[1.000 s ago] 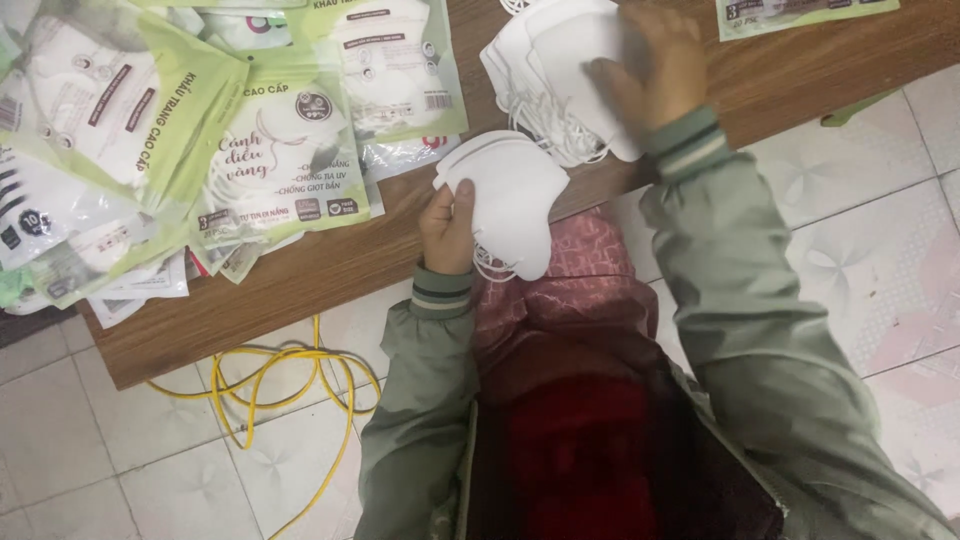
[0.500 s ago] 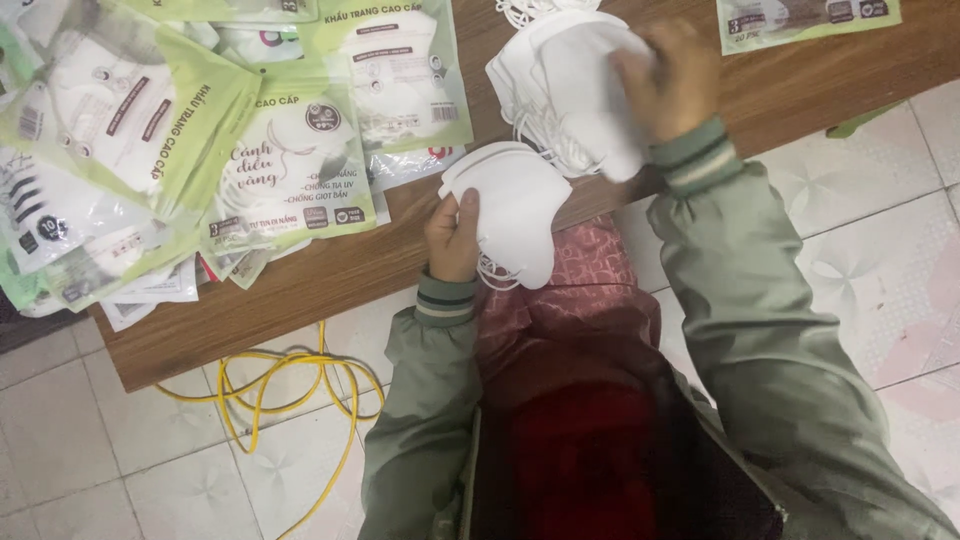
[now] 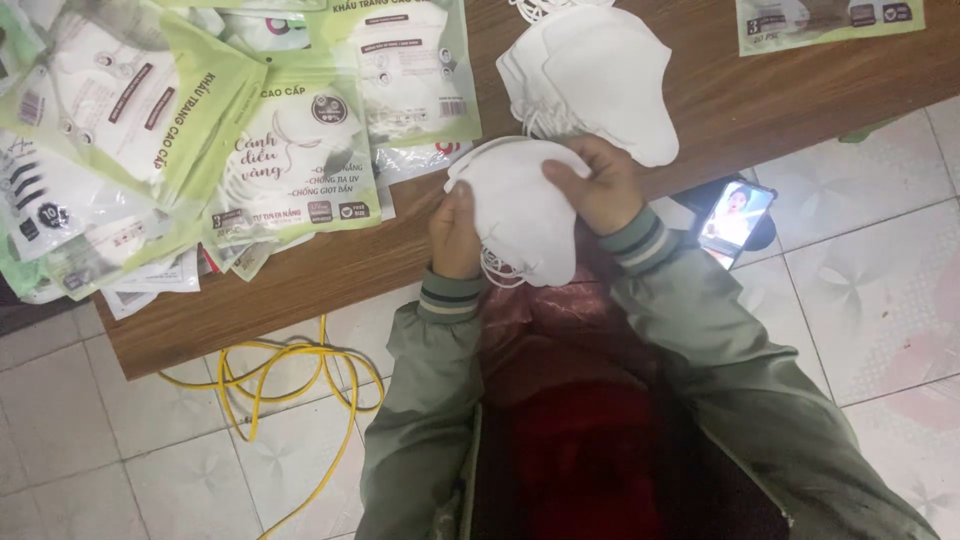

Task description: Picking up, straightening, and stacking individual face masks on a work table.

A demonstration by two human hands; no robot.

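1. Holding a small bundle of white face masks [image 3: 520, 215] between both my hands, just over the near edge of the tabletop [image 3: 330, 275]; I am squaring the bundle up, I judge, gathering it into an even stack.
2. I am gripping the bundle's left edge with my left hand [image 3: 455, 240], thumb on top, and curling my right hand [image 3: 600, 185] closed over its upper right side; the ear loops are dangling below.
3. Next, I am thinking, the bundle needs a firm pinch so the layers do not slide apart, and a bag opening to meet it.
4. I am counting one loose pile of white masks [image 3: 600, 70] lying on the tabletop just beyond my right hand; how many masks sit in it or in my bundle I cannot tell.
5. I am seeing a heap of green-and-clear mask packets [image 3: 290, 150] to the left, too overlapped to count, and one more packet [image 3: 830, 20] far right.
6. I am noting one lit phone [image 3: 737, 213] by my right sleeve and one yellow cable [image 3: 290, 375] coiling on the tiled floor [image 3: 870, 250].
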